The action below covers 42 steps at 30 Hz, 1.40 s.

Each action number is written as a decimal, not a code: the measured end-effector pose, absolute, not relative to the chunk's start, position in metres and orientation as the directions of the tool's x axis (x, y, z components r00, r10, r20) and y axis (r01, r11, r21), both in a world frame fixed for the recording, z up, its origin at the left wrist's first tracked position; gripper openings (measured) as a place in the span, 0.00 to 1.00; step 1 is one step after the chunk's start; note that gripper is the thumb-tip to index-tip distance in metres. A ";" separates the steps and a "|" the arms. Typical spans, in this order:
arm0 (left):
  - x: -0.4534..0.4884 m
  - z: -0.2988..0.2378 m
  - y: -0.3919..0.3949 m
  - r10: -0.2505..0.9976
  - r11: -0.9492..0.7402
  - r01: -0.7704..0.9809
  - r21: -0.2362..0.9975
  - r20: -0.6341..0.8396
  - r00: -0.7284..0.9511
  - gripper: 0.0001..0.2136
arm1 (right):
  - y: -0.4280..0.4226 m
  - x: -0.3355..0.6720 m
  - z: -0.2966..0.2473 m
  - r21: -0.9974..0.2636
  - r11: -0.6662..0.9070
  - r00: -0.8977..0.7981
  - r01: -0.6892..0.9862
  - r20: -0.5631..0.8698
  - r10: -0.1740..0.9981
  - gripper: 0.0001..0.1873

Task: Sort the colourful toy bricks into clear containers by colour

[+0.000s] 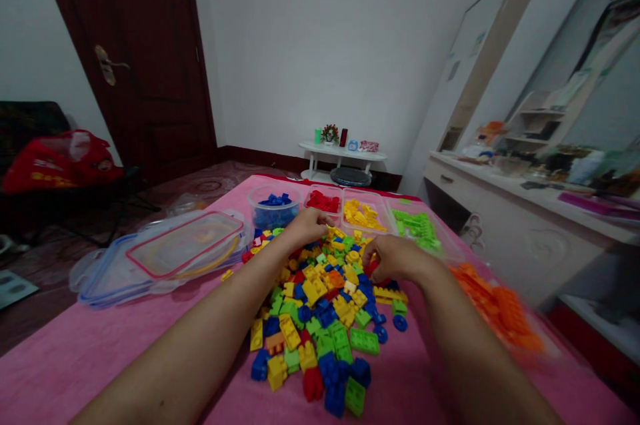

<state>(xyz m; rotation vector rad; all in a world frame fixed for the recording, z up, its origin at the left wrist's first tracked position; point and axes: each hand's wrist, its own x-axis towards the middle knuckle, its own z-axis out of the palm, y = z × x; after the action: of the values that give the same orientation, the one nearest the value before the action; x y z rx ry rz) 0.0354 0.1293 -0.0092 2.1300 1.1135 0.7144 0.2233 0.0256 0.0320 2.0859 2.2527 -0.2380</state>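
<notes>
A loose heap of toy building blocks (315,288) in yellow, green, blue, red and orange lies in front of me. My left hand (311,225) is at the heap's far edge, just short of the red-block tub; its fingers are bent together, and what they hold, if anything, is hidden. On the heap's right side, my right hand (389,255) has its fingers curled round a red block (371,268), which shows only in part. Beyond the hands stand a round tub of blue blocks (276,201), red blocks (323,201) and yellow blocks (363,215) in clear containers.
Green blocks (416,227) fill another clear container, and orange blocks (500,311) one beside my right forearm. Clear lids (185,248) lie stacked on the left of the pink cloth (125,351). A dresser (520,205) stands at the right.
</notes>
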 end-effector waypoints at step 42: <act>0.071 0.035 0.183 0.911 0.112 0.135 0.985 -0.156 0.382 0.14 | 0.035 0.219 0.051 -0.773 0.384 0.293 0.504 0.572 0.766 0.12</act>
<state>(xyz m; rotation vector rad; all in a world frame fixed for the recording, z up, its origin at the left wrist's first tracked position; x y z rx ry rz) 0.0709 0.1827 0.0350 1.3502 1.0457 0.7582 0.2186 0.0351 0.0508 2.9755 3.1970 -0.6058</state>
